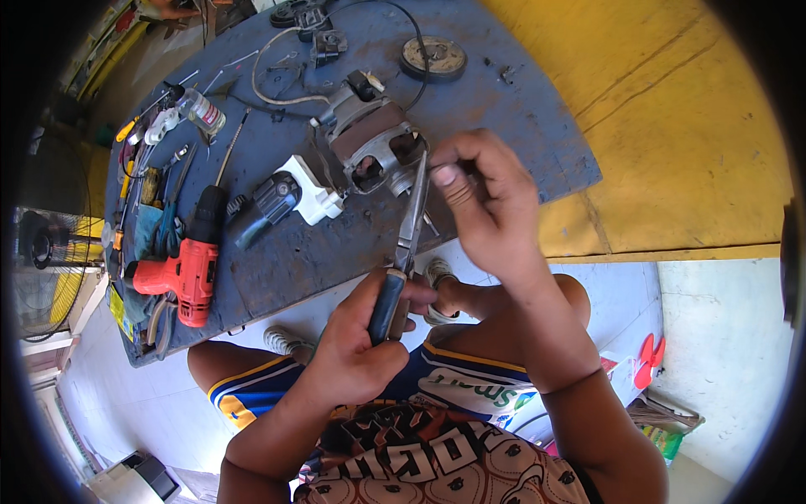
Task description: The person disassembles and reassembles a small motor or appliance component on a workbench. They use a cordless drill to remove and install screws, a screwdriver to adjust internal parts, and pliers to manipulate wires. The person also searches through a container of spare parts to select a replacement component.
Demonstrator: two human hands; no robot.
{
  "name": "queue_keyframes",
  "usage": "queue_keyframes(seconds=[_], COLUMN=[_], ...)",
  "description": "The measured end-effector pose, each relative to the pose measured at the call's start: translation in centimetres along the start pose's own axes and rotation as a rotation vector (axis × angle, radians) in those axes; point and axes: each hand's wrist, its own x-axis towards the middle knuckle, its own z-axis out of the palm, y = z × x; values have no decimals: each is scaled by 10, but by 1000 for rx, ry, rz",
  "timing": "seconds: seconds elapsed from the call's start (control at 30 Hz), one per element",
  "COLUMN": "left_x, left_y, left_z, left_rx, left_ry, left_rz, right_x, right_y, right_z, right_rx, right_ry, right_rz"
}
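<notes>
Near the motor [372, 134], the left of 2 hands [357, 343] grips pliers [409, 235].

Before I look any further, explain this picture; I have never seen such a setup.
There is no robot, just a person's two bare hands. The picture comes from a wide camera worn on the head, looking down, so straight edges bend near the rim. The left hand holds pliers, their tips beside a small motor. The right hand is next to those tips; whether its fingers pinch anything is too small to tell. On the dark tabletop are also a red drill, a clear bottle and a round disc.
</notes>
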Motion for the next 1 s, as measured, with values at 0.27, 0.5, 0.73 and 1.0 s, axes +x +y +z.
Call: queue_keyframes(seconds=[0.27,0.5,0.73,1.0], left_x=[-38,-42,-37,-28], left_y=[-25,-37,-35,-30], left_z=[-15,-11,-9,-2], left_rx=[-37,-67,-64,-50], left_ry=[116,51,33,-14], left_rz=[-125,-203,-216,-212], right_x=[5,3,-4,-5], right_y=[13,19,20,21], right_z=[-14,-11,-8,-12], right_rx=[-161,-142,-234,-293], right_ry=[-259,-307,-309,-355], right_rz=[-97,-113,-135,-214])
